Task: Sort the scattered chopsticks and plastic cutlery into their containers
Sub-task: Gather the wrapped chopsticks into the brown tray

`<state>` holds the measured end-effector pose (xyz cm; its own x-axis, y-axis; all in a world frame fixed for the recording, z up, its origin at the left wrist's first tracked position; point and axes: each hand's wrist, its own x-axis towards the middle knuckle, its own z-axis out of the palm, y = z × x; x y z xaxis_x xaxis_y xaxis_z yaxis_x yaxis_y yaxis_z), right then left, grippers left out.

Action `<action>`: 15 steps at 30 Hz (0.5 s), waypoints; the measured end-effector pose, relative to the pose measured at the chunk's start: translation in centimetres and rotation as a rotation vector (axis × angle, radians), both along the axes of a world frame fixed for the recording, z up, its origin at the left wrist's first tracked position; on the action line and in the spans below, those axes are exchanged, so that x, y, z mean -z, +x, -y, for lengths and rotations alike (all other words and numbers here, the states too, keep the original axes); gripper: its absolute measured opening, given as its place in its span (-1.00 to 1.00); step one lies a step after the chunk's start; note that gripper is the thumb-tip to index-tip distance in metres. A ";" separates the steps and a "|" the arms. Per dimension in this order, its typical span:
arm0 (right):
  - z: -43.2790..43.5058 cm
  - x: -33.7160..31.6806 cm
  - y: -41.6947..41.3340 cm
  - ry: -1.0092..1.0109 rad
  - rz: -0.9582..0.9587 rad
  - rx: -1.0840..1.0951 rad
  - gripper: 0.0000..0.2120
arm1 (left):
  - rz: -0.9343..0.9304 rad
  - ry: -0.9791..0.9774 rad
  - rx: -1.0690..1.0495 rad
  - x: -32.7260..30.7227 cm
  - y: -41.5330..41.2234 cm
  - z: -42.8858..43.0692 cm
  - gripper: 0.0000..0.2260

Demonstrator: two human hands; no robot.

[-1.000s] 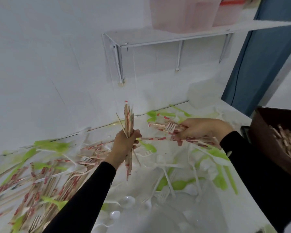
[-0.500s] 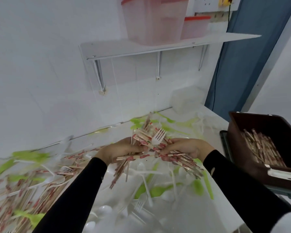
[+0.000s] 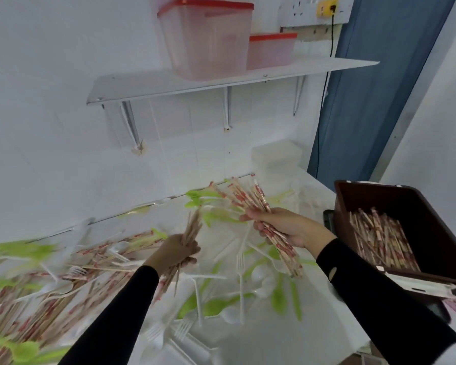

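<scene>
Two bundles of paper-wrapped chopsticks are held above a white table, one in each hand. The left hand is clamped around a blurred bundle that stands nearly upright, its lower ends poking out below the fist. The right hand grips a larger bundle, fingers curled round its middle; its upper ends fan out towards the wall and its lower ends slant down towards the table. The two hands are apart.

To the right, just off the table's edge, sits a brown bin with a layer of wrapped chopsticks lying in it. More loose chopsticks cover the table's left part, mixed with white plastic forks and green plastic spoons that also lie under and between the hands. A translucent tub stands at the table's far corner. Above, a wall shelf carries a tall red-lidded container with a shorter one beside it.
</scene>
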<state>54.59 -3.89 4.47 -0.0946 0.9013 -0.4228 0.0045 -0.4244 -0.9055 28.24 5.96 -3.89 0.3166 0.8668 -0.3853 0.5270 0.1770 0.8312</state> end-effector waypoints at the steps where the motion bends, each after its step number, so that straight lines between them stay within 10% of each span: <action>1: 0.1 -0.2 0.3 0.032 -0.041 0.031 -0.69 | 0.089 0.038 -0.082 -0.8 0.9 0.2 -0.91; 6: 1.2 -3.7 2.3 0.205 -0.277 0.233 -0.86 | 0.487 0.113 -0.110 -8.7 8.8 2.5 -0.81; 15: 5.8 -8.4 14.2 0.442 -0.278 0.533 -0.67 | 0.671 0.180 0.027 -15.7 26.5 6.0 -0.87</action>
<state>68.76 -9.73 12.92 0.3517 0.9355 -0.0343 -0.3543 0.0991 -0.9299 54.75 -0.04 11.86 0.4587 0.8872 0.0501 -0.1091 0.0002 0.9940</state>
